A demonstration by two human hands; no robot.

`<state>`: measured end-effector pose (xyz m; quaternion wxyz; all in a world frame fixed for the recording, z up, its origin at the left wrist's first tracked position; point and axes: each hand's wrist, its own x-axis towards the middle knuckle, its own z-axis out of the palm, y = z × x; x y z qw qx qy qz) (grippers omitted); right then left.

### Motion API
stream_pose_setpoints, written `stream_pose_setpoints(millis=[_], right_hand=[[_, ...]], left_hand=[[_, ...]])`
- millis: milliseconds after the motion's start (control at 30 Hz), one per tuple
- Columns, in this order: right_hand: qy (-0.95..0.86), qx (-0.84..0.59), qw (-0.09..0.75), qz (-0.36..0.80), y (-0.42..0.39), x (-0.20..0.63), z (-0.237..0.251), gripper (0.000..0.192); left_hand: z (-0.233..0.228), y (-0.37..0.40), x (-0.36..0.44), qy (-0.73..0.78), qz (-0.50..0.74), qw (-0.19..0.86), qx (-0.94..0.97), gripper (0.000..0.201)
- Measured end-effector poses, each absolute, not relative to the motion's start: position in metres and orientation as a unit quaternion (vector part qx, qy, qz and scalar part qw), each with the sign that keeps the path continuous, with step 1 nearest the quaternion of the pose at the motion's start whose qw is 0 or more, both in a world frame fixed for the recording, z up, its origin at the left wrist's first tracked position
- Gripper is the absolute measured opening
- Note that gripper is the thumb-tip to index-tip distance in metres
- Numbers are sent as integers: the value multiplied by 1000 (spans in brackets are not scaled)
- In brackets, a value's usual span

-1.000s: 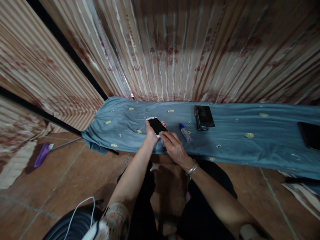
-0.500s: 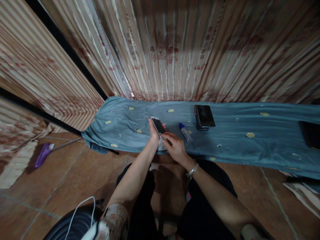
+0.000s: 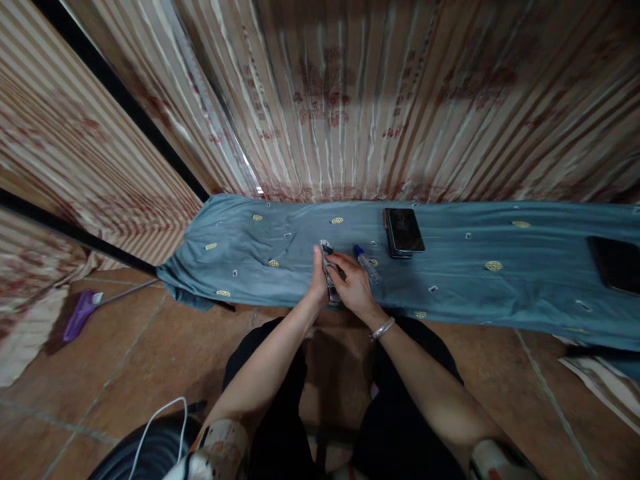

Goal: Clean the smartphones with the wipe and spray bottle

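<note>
Right now I have both hands together at the near edge of the counter [image 3: 450, 293], which is draped in a blue-grey cloth [image 3: 280, 247] dotted with small gold emblems. My left hand [image 3: 319, 283] has its fingers curled round a slim phone [image 3: 327, 267], held up on its edge so only the thin side faces the camera. My right hand [image 3: 354, 287] presses against the phone's other face, fingers bent and closed on it; there may be a small wipe under them, though I cannot make that out at this size.

As for progress, I judge the work on this phone to be mid-way: it is off the cloth and turned in the hands, not laid back down. A small clear bottle with a blue cap [image 3: 367, 263] lies on its side just beside my right hand, touched by neither hand. A second dark phone [image 3: 404, 231] lies flat farther back, apart from the hands, and a dark slab [image 3: 616, 264] sits at the far right edge; both look untouched.

Reddish printed characters run down the striped curtain [image 3: 325, 100] behind, too blurred to read. No brand shows on the phones or the bottle.
</note>
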<state>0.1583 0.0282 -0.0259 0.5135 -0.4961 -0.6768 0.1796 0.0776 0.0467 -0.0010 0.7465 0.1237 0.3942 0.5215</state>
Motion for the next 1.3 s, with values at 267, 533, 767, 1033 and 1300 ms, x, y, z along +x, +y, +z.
stream_pose_setpoints(millis=[267,533,767,1033,1300], right_hand=[[-716,-506,475,75,32,162,-29,37],[-734,-515,442,22,33,165,-36,39],[-735,-531,422,13,37,169,-38,39],[-740,-535,408,30,34,168,-37,41],[-768,-503,394,46,23,163,-35,43]], left_hand=[[8,30,89,410,564,707,117,37],[12,30,80,402,509,750,132,54],[14,32,71,413,493,751,147,59],[13,38,63,423,471,762,136,60],[19,45,51,430,467,765,108,61]])
